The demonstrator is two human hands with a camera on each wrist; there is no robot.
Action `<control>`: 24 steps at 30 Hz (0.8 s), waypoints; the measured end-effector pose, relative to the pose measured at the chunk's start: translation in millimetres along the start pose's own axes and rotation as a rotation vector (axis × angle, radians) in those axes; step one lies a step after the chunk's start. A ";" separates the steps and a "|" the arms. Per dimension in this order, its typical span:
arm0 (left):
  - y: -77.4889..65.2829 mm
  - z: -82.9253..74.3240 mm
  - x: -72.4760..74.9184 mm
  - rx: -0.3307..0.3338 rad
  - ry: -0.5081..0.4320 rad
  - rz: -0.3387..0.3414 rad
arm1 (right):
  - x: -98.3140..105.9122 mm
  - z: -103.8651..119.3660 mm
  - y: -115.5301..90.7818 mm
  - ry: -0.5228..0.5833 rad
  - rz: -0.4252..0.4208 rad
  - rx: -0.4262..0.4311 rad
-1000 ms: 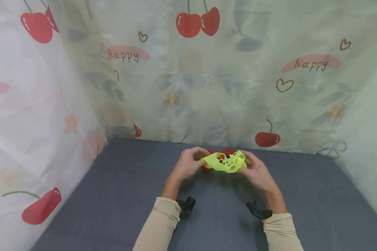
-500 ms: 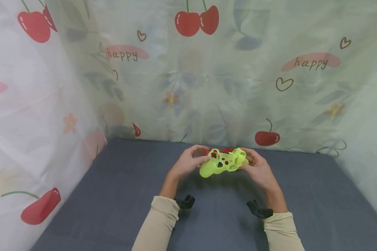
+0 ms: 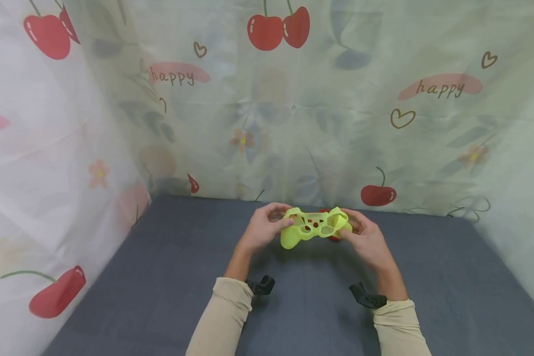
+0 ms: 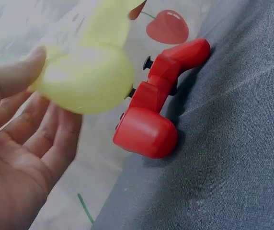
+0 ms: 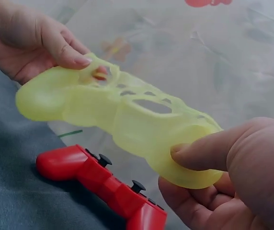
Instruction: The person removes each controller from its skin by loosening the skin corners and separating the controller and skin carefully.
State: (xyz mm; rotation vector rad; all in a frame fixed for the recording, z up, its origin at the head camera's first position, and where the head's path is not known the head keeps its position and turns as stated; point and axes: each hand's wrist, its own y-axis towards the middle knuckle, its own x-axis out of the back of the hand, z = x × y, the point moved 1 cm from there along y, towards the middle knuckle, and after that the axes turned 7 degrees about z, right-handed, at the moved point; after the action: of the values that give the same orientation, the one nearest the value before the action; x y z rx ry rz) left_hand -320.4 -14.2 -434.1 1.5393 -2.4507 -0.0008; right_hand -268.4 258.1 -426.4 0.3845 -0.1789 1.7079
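A yellow-green silicone controller cover (image 3: pixel 309 227) is held up between both hands. My left hand (image 3: pixel 267 225) pinches its left end, thumb on the near face and fingers behind. At the other end my right hand (image 3: pixel 367 241) grips it, and in the right wrist view the thumb (image 5: pixel 209 152) presses into the soft grip part. The cover has several cut-out holes. Below and behind it a red game controller (image 4: pixel 149 105) with black thumbsticks (image 5: pixel 138 186) lies on the dark cloth; in the head view the cover hides most of it.
Dark grey-blue cloth (image 3: pixel 160 277) covers the table. A printed curtain with cherries (image 3: pixel 293 123) stands along the back, and another side (image 3: pixel 40 163) closes off the left. Black camera mounts (image 3: pixel 367 296) sit at both wrists.
The cover, crumpled and bunched a second ago, has opened out into its controller shape. My left thumb has shifted onto its near face, and the left grip part now hangs free below.
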 end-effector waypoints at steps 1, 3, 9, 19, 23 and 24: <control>0.5 -0.1 0.5 -0.012 -0.005 -0.027 | 0.3 -0.2 0.1 0.011 0.003 -0.004; 1.3 -0.9 1.5 -0.030 -0.025 -0.079 | 1.2 -0.6 0.2 0.051 0.011 -0.015; 2.1 -3.8 3.6 -0.035 -0.058 -0.163 | 2.2 -1.0 0.7 0.118 -0.004 -0.110; 2.7 -4.5 3.3 -0.055 -0.055 -0.145 | 2.2 -2.4 -0.5 0.097 -0.056 -0.132; 2.1 -3.6 3.5 -0.052 -0.053 -0.155 | 1.3 -0.4 -1.7 0.124 -0.029 -0.101; 2.1 -3.3 3.7 -0.050 -0.049 -0.158 | 0.9 0.2 -1.9 0.126 -0.023 -0.098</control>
State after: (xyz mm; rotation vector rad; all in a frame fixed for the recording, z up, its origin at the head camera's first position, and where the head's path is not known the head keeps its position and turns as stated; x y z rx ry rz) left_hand -323.1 -16.1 -429.9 1.7259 -2.3397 -0.1289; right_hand -266.6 259.2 -426.1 0.2049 -0.1647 1.6877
